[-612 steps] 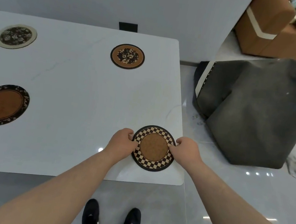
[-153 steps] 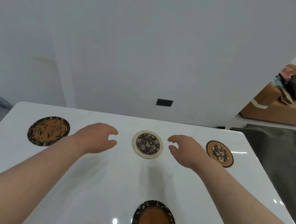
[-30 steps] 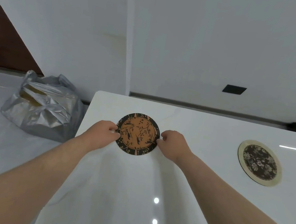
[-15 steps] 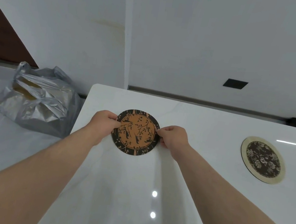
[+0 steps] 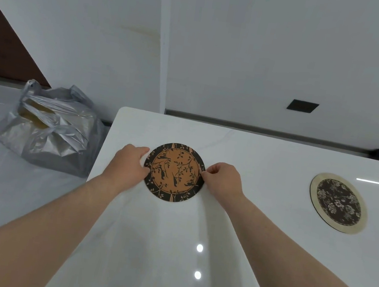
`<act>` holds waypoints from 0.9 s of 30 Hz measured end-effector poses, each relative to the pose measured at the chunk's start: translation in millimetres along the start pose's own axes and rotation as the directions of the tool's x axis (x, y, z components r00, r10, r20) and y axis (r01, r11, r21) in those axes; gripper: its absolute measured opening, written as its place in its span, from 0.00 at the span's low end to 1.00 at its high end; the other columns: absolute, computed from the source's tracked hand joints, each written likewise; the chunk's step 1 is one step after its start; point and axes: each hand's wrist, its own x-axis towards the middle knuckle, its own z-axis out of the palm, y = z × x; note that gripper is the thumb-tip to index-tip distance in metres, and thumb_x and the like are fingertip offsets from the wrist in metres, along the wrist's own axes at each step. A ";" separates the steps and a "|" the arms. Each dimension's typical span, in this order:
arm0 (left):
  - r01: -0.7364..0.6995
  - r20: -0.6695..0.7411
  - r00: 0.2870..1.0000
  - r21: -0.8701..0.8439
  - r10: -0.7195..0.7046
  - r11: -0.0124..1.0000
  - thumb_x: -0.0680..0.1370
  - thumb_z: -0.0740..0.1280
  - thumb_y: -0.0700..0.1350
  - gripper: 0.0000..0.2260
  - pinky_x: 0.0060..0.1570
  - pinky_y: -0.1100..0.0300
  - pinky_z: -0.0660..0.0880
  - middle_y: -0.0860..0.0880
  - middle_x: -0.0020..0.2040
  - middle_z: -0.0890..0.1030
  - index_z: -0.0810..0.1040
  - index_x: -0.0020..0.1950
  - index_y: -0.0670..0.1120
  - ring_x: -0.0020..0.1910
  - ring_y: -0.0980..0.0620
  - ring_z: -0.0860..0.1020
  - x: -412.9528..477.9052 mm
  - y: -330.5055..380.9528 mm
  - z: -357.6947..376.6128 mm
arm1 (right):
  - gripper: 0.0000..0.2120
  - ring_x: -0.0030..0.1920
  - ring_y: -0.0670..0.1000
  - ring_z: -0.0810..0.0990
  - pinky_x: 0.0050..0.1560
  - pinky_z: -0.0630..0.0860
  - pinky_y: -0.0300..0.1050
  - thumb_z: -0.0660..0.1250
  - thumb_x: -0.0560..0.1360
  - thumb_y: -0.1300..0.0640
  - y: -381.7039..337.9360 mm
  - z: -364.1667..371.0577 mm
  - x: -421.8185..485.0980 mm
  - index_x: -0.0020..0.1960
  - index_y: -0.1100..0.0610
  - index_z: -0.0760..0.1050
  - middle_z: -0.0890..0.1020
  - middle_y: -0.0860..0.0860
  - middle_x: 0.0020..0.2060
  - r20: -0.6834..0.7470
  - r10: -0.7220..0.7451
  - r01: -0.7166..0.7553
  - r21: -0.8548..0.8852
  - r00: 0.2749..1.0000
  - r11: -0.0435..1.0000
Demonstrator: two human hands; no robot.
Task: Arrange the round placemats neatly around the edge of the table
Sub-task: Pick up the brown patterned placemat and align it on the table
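bag: a shiny grey plastic bag [image 5: 48, 127] sits on the floor at the far left, just beside the table's left edge. its handles stick up and it looks crinkly.
table: the white table [image 5: 167, 250] is smooth and shiny, with two small bright light spots on it between my arms. its far left corner is round.
my left hand: my left hand [image 5: 128, 165] lies on the table at the left side of the orange mat. my fingers are curled in and my thumb touches the mat's rim, so i am holding that edge.
orange mat: the round orange mat [image 5: 174, 172] has a dark ring and dark birds and twigs on it. it lies flat on the table, near the far left corner, between my two hands.
my right hand: my right hand [image 5: 222, 181] is at the right side of the same mat. my thumb and first finger pinch the rim there, and the other fingers are curled under.
flower mat: a round flower mat [image 5: 338, 202] with a pale rim and a dark middle lies flat to the right, well apart from my hands, along the same far side of the table.
wall: a white wall is behind the table, with a small black square [image 5: 302, 106] on it.
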 end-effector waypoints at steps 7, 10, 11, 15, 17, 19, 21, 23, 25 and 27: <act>-0.212 0.215 0.969 0.479 0.120 0.852 0.62 0.61 0.76 0.55 0.76 0.45 0.38 0.49 0.80 0.40 0.41 0.78 0.52 0.78 0.49 0.37 -17.2 -40.3 10.7 | 0.51 0.77 0.58 0.53 0.77 0.51 0.59 0.60 0.64 0.25 23.0 -7.0 -19.6 0.77 0.54 0.51 0.57 0.56 0.77 0.274 -0.331 0.429 -0.611 0.903 0.665; -0.204 0.203 0.972 0.468 0.121 0.860 0.61 0.62 0.76 0.55 0.75 0.45 0.38 0.49 0.80 0.41 0.41 0.78 0.53 0.78 0.49 0.38 -14.0 -37.8 13.5 | 0.52 0.76 0.59 0.54 0.76 0.52 0.61 0.59 0.63 0.25 26.6 -6.8 -17.7 0.76 0.54 0.51 0.57 0.57 0.75 0.279 -0.335 0.434 -0.634 0.900 0.640; -0.199 0.192 0.974 0.461 0.122 0.865 0.62 0.62 0.76 0.54 0.75 0.44 0.38 0.49 0.80 0.41 0.42 0.78 0.53 0.78 0.48 0.39 -13.3 -37.0 13.5 | 0.51 0.76 0.60 0.55 0.75 0.53 0.61 0.59 0.63 0.25 25.5 -6.3 -16.9 0.76 0.54 0.52 0.58 0.57 0.75 0.278 -0.335 0.434 -0.638 0.900 0.637; -0.177 0.157 0.980 0.436 0.119 0.882 0.64 0.63 0.73 0.51 0.75 0.44 0.39 0.48 0.80 0.45 0.46 0.78 0.53 0.78 0.48 0.41 -14.0 -35.5 13.2 | 0.48 0.72 0.60 0.61 0.73 0.57 0.59 0.58 0.63 0.26 22.4 -3.2 -15.9 0.74 0.53 0.57 0.62 0.57 0.72 0.255 -0.362 0.438 -0.639 0.896 0.633; -0.177 0.151 0.981 0.424 0.123 0.888 0.65 0.64 0.72 0.50 0.75 0.43 0.39 0.48 0.80 0.45 0.47 0.78 0.53 0.78 0.48 0.41 -14.3 -33.3 13.6 | 0.47 0.71 0.60 0.63 0.72 0.59 0.59 0.58 0.63 0.26 22.9 -2.6 -14.8 0.73 0.53 0.60 0.64 0.57 0.71 0.237 -0.371 0.432 -0.638 0.898 0.638; -0.175 0.146 0.981 0.415 0.125 0.893 0.65 0.64 0.72 0.49 0.75 0.43 0.39 0.48 0.80 0.46 0.48 0.78 0.53 0.78 0.48 0.42 -13.2 -32.2 13.6 | 0.45 0.69 0.60 0.65 0.71 0.61 0.58 0.57 0.62 0.26 23.0 -1.8 -13.6 0.71 0.53 0.62 0.67 0.56 0.68 0.218 -0.377 0.423 -0.640 0.900 0.642; -0.169 0.140 0.983 0.414 0.120 0.894 0.65 0.65 0.71 0.48 0.75 0.42 0.40 0.48 0.80 0.47 0.49 0.78 0.53 0.78 0.47 0.43 -12.9 -32.7 13.1 | 0.43 0.65 0.59 0.68 0.69 0.64 0.57 0.57 0.62 0.27 22.8 1.1 -13.2 0.68 0.53 0.65 0.69 0.55 0.65 0.196 -0.391 0.420 -0.638 0.899 0.646; -0.163 0.135 0.984 0.415 0.116 0.895 0.65 0.65 0.71 0.48 0.75 0.42 0.40 0.47 0.80 0.47 0.49 0.78 0.53 0.78 0.47 0.43 -13.1 -34.2 13.4 | 0.41 0.63 0.59 0.70 0.67 0.66 0.57 0.58 0.62 0.28 22.8 3.7 -13.2 0.66 0.53 0.67 0.71 0.55 0.62 0.179 -0.407 0.423 -0.627 0.896 0.654; -0.161 0.136 0.984 0.417 0.114 0.894 0.65 0.64 0.71 0.48 0.75 0.42 0.40 0.47 0.80 0.47 0.49 0.78 0.54 0.78 0.47 0.43 -13.0 -34.3 14.1 | 0.41 0.61 0.59 0.71 0.66 0.67 0.57 0.58 0.61 0.28 22.8 4.0 -12.6 0.65 0.54 0.68 0.72 0.55 0.60 0.171 -0.412 0.422 -0.625 0.895 0.656; -0.161 0.144 0.984 0.423 0.109 0.892 0.66 0.64 0.72 0.48 0.75 0.42 0.40 0.48 0.80 0.47 0.48 0.78 0.54 0.78 0.47 0.42 -12.4 -33.6 14.3 | 0.41 0.61 0.59 0.71 0.65 0.67 0.57 0.57 0.61 0.28 23.5 3.9 -12.4 0.65 0.54 0.68 0.72 0.55 0.59 0.166 -0.412 0.418 -0.625 0.896 0.659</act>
